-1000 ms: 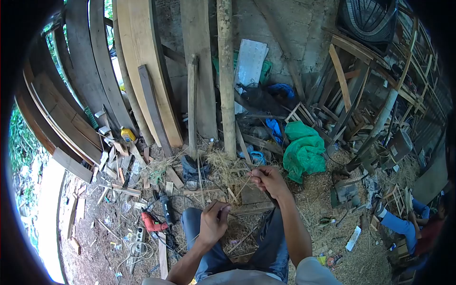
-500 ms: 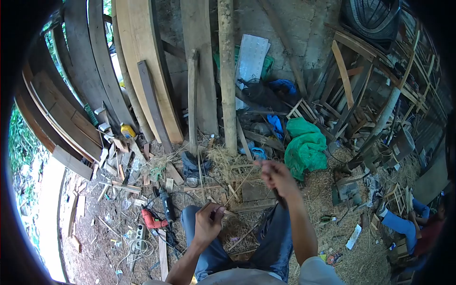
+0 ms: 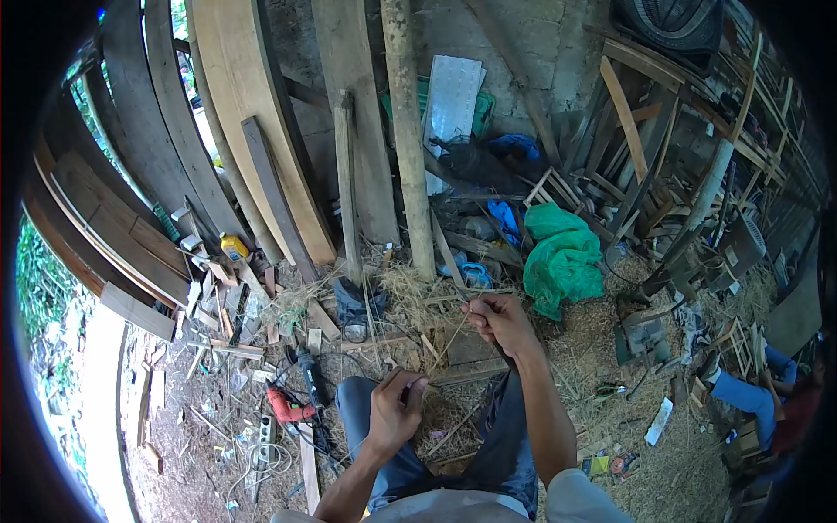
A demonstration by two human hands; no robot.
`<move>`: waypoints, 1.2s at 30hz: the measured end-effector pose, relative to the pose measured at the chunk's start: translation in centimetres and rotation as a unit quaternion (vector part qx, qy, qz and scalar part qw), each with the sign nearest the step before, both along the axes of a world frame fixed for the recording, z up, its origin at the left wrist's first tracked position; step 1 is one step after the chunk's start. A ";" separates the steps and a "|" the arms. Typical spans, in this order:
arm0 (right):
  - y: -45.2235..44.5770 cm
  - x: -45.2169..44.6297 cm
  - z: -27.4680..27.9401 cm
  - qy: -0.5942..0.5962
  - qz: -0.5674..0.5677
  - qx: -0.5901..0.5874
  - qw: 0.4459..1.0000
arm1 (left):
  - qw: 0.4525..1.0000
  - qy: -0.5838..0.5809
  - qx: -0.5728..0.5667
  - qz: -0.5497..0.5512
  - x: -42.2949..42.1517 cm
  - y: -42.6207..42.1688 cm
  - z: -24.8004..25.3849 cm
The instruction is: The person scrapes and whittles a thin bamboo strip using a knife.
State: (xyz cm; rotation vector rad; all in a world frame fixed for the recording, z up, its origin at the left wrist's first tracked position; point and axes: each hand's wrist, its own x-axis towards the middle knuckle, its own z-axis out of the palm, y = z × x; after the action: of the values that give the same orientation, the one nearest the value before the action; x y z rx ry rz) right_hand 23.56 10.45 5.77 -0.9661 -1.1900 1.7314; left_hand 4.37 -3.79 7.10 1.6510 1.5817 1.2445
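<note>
My left hand point(image 3: 397, 411) is closed above my left knee, its fingers pinching one end of a thin straw-coloured strip point(image 3: 448, 347). The strip slants up and right toward my right hand point(image 3: 503, 326). That hand is wrapped round what looks like a knife point(image 3: 505, 356); its long dark handle shows below the fist and a narrow tip juts out above. Whether the blade touches the strip cannot be made out. Both hands are over my lap, a little apart.
A red drill point(image 3: 289, 406), a grinder point(image 3: 307, 376) and a power strip point(image 3: 266, 433) with tangled cords lie to the left. Ahead are wooden posts point(image 3: 405, 148), wood scraps and a green plastic sheet point(image 3: 562, 266). Another person's leg point(image 3: 743, 399) shows at right.
My right hand, blurred before, has lowered slightly and turned, and now appears sharper. My left hand has shifted a little to the right. The view has tilted slightly.
</note>
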 end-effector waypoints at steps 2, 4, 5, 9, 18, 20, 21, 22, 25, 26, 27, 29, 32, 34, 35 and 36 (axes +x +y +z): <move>0.4 0.0 -0.7 0.013 -0.008 0.000 1.000 | 1.000 -0.002 0.000 -0.002 0.2 0.2 -0.3; 0.7 0.1 -1.1 0.022 -0.007 -0.007 1.000 | 1.000 -0.005 -0.002 -0.001 0.4 0.2 -0.6; 0.9 0.0 -1.3 0.031 -0.006 -0.014 0.999 | 1.000 -0.013 -0.015 0.004 0.5 0.3 -0.6; 1.7 0.2 -2.2 0.035 -0.002 -0.019 0.999 | 1.000 0.009 -0.012 0.008 1.0 0.4 0.0; 2.6 -0.8 -4.4 0.045 -0.025 -0.041 0.998 | 0.999 0.032 0.004 0.016 1.2 0.9 -1.0; 2.7 -1.0 -4.6 0.047 -0.038 -0.042 0.997 | 0.999 0.033 0.004 0.016 1.1 0.9 -0.8; 2.9 -1.2 -4.6 0.045 -0.037 -0.041 0.998 | 0.999 0.033 0.003 0.018 1.1 0.8 -0.7; 2.9 -1.4 -4.7 0.042 -0.029 -0.036 0.998 | 0.999 0.031 0.003 0.019 1.1 0.7 -0.5; 2.7 -2.1 -4.2 0.049 -0.027 -0.018 0.998 | 0.999 0.022 -0.014 0.038 0.6 0.6 -0.2; 2.2 -2.4 -4.1 0.061 -0.034 -0.008 0.998 | 0.998 0.029 -0.023 0.047 0.3 0.8 -0.1; 1.9 -2.5 -3.7 0.060 -0.033 -0.008 0.998 | 0.997 0.035 -0.031 0.056 0.1 0.9 -0.2; 1.2 -2.7 -3.0 0.058 -0.047 -0.028 0.997 | 0.998 0.033 -0.010 0.057 0.1 1.0 -0.5; 0.0 -3.2 -2.6 0.080 -0.032 -0.037 0.996 | 0.998 0.032 0.004 0.054 0.2 0.7 -0.1; -0.1 -3.2 -2.5 0.079 -0.037 -0.039 0.995 | 0.998 0.033 -0.001 0.055 0.2 0.6 0.1; -0.1 -3.0 -2.4 0.076 -0.041 -0.041 0.995 | 0.998 0.019 -0.008 0.053 0.2 0.6 0.0; 0.7 -2.7 -2.7 0.075 -0.041 -0.043 0.995 | 0.999 0.005 -0.015 0.051 0.2 0.5 0.0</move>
State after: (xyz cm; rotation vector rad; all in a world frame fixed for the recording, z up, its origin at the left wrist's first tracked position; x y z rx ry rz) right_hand 20.86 11.20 3.07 -0.9045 -0.9732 1.7681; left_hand 4.56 -3.32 7.08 1.5776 1.7025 1.2575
